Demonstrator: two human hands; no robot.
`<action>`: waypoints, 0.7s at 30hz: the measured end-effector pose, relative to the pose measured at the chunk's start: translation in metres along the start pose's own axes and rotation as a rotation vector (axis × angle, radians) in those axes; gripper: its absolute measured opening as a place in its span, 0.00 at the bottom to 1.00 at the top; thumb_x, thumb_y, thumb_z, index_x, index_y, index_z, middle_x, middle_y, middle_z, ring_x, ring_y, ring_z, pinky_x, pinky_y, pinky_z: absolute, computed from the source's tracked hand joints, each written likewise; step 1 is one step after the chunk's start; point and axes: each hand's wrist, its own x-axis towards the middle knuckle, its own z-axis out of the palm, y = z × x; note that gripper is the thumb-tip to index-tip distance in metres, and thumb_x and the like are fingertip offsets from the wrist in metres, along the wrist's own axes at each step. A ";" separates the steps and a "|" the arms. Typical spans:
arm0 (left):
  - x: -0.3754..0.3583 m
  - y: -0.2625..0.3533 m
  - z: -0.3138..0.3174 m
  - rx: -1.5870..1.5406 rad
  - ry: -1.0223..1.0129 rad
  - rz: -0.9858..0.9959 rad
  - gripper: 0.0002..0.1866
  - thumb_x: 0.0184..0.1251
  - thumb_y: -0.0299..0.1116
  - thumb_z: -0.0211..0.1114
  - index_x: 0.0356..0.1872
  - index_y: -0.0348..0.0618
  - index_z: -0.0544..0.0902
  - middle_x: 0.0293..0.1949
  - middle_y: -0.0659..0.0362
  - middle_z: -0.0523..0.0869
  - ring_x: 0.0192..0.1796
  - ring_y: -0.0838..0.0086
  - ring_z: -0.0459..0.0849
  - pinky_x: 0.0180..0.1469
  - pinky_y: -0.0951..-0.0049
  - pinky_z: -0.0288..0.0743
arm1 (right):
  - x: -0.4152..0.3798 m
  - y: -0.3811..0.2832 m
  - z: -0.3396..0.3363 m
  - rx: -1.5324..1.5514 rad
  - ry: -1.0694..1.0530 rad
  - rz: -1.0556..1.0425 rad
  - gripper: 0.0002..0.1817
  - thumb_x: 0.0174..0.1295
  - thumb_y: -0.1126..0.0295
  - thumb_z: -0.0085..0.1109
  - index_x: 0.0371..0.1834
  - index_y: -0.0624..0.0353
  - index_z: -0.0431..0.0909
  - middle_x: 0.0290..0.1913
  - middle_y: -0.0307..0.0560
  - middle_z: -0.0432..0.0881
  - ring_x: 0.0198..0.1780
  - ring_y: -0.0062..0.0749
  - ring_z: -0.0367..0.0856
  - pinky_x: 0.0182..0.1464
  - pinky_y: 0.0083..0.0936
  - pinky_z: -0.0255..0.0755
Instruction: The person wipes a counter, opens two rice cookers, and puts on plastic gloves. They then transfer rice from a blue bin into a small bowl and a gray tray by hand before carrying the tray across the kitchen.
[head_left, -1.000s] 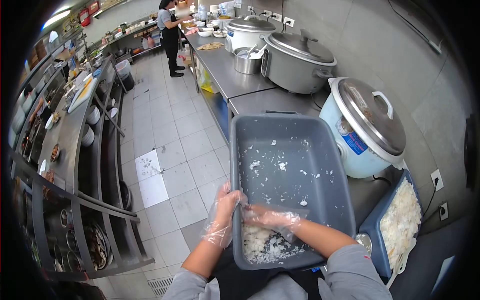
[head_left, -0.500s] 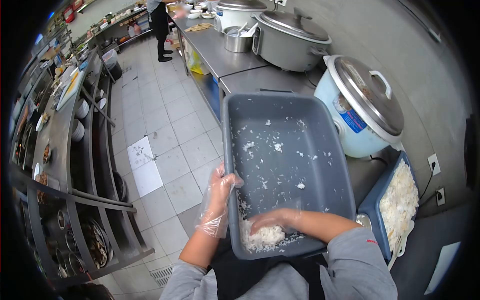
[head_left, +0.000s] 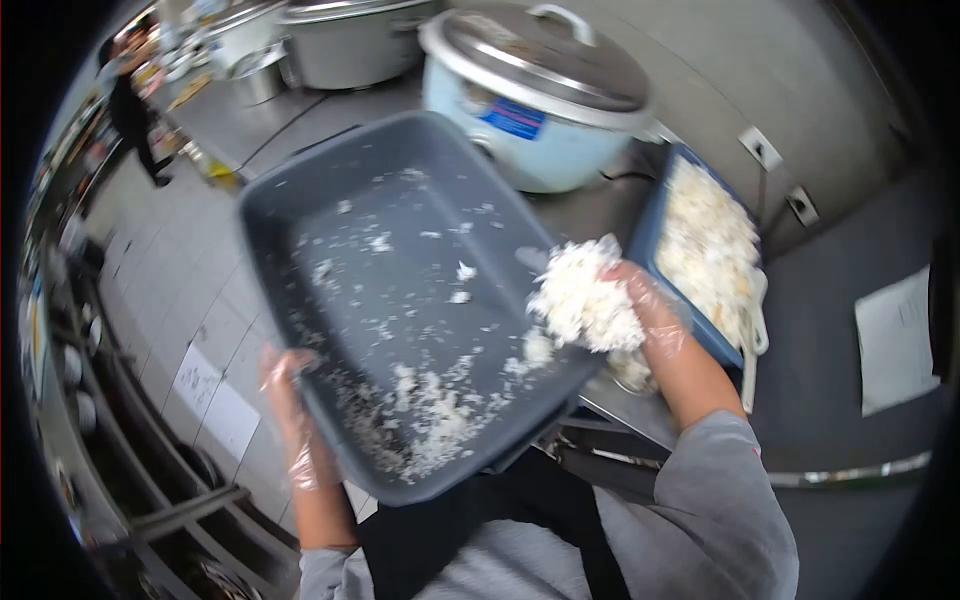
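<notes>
We tilt the grey tub with our left hand gripping its rim, while our right hand cups a clump of rice clear of it.

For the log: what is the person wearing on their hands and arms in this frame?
Both hands wear thin, clear, crinkly disposable plastic gloves: the left hand and the right hand. The gloves are loose and end a little past the wrists. Grey sleeves are pushed up, leaving the forearms bare. A dark apron with a strap covers the front of the grey top.
</notes>
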 end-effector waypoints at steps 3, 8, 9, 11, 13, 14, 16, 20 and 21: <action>0.005 0.000 -0.008 0.196 -0.072 0.129 0.15 0.62 0.37 0.53 0.27 0.36 0.81 0.30 0.59 0.80 0.36 0.74 0.78 0.44 0.74 0.71 | -0.090 -0.009 -0.028 0.058 0.213 -0.197 0.29 0.54 0.64 0.62 0.60 0.62 0.71 0.57 0.49 0.76 0.62 0.33 0.69 0.65 0.31 0.61; -0.003 -0.001 -0.003 0.268 -0.180 0.350 0.14 0.64 0.38 0.54 0.30 0.36 0.79 0.31 0.58 0.80 0.34 0.74 0.78 0.40 0.76 0.72 | -0.149 0.043 -0.081 -0.314 1.118 -0.415 0.34 0.52 0.66 0.64 0.64 0.63 0.66 0.56 0.51 0.77 0.58 0.35 0.74 0.63 0.29 0.64; -0.007 -0.003 0.001 0.297 -0.229 0.458 0.14 0.64 0.39 0.54 0.32 0.36 0.78 0.32 0.57 0.80 0.34 0.74 0.78 0.39 0.76 0.73 | -0.139 0.043 -0.024 -0.405 1.033 -0.424 0.36 0.51 0.68 0.66 0.65 0.64 0.64 0.57 0.51 0.75 0.59 0.35 0.74 0.60 0.27 0.67; -0.015 0.002 0.007 0.298 -0.283 0.485 0.17 0.64 0.44 0.55 0.34 0.36 0.77 0.35 0.56 0.78 0.35 0.73 0.79 0.38 0.76 0.73 | -0.138 0.065 -0.033 -0.568 1.041 -0.404 0.29 0.54 0.72 0.65 0.61 0.60 0.69 0.57 0.48 0.76 0.58 0.30 0.73 0.60 0.25 0.67; -0.007 -0.001 0.000 0.316 -0.279 0.465 0.19 0.63 0.46 0.56 0.34 0.36 0.76 0.35 0.55 0.77 0.36 0.73 0.78 0.38 0.75 0.73 | -0.142 0.080 -0.074 -1.088 1.002 -0.410 0.22 0.56 0.77 0.63 0.55 0.53 0.76 0.56 0.45 0.78 0.57 0.33 0.74 0.60 0.25 0.66; 0.002 -0.007 -0.009 0.353 -0.268 0.523 0.18 0.63 0.45 0.56 0.33 0.37 0.76 0.34 0.56 0.78 0.36 0.73 0.78 0.38 0.75 0.74 | -0.143 0.082 -0.081 -1.113 1.003 -0.392 0.21 0.55 0.79 0.63 0.53 0.54 0.77 0.55 0.46 0.79 0.57 0.32 0.75 0.59 0.25 0.66; -0.001 0.006 -0.001 0.196 -0.201 0.193 0.15 0.62 0.44 0.57 0.32 0.39 0.76 0.33 0.57 0.78 0.35 0.73 0.78 0.38 0.75 0.74 | -0.140 0.082 -0.089 -1.163 1.001 -0.351 0.19 0.54 0.81 0.63 0.50 0.55 0.79 0.52 0.48 0.80 0.56 0.31 0.75 0.59 0.25 0.66; -0.030 0.019 0.024 0.083 -0.203 0.164 0.12 0.60 0.41 0.58 0.31 0.42 0.75 0.31 0.58 0.78 0.34 0.73 0.79 0.37 0.75 0.75 | -0.118 0.074 -0.096 -1.530 1.298 -0.352 0.14 0.53 0.74 0.66 0.44 0.59 0.79 0.44 0.55 0.81 0.48 0.46 0.79 0.54 0.31 0.70; -0.022 0.018 0.019 0.065 -0.179 0.126 0.12 0.60 0.41 0.58 0.32 0.42 0.75 0.31 0.58 0.78 0.34 0.72 0.79 0.37 0.75 0.75 | -0.114 0.073 -0.092 -1.468 1.372 -0.441 0.16 0.51 0.71 0.68 0.43 0.62 0.79 0.43 0.57 0.80 0.46 0.52 0.78 0.52 0.34 0.72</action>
